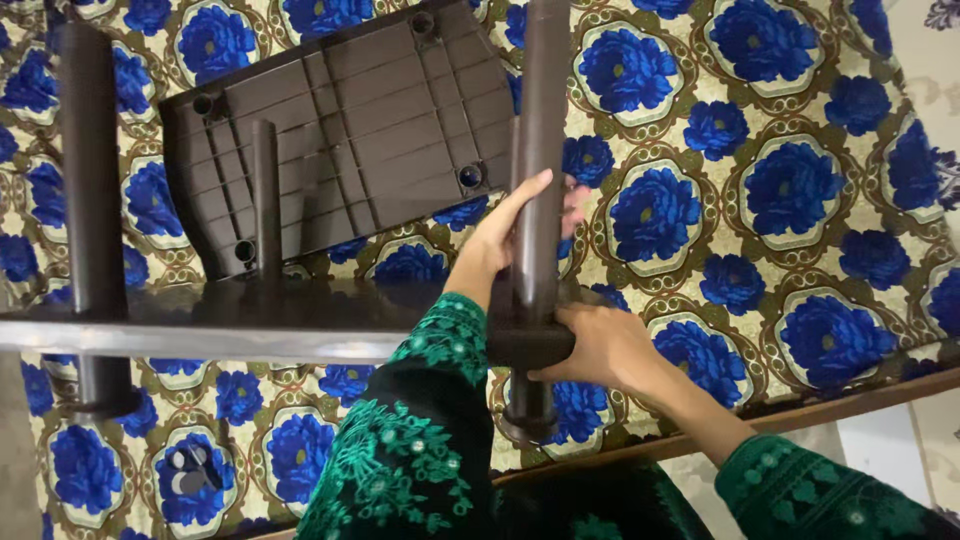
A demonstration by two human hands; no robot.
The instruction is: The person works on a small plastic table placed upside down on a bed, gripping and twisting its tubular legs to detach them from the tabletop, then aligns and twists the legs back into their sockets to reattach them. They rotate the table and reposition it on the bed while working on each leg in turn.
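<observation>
Dark brown plastic fills the middle of your view: a shelf board (250, 320) runs edge-on from 9 o'clock toward the centre, and an upright pole (541, 150) passes through its right-hand corner, rising to 12 o'clock and ending in a round foot at about 6 o'clock below.

Your left hand (510, 225) reaches up just right of centre and wraps the pole from the left, fingers curled round its far side and thumb against the near face, so it is closed on the tube. Your right hand (600, 345) sits lower, at roughly 5 o'clock from the left hand, fingers pressed together and closed round the board's corner where the pole goes through; the two hands are near each other but apart.

At 9 o'clock a second pole (92, 180) stands through the board's other end. A thinner, shorter pole (266, 195) rises at about 10 o'clock. Behind it, toward 11 o'clock, another shelf panel (370, 120) lies ribbed side up on the blue-flowered cloth (790, 190). Both your sleeves (410, 450) are dark with green embroidery.
</observation>
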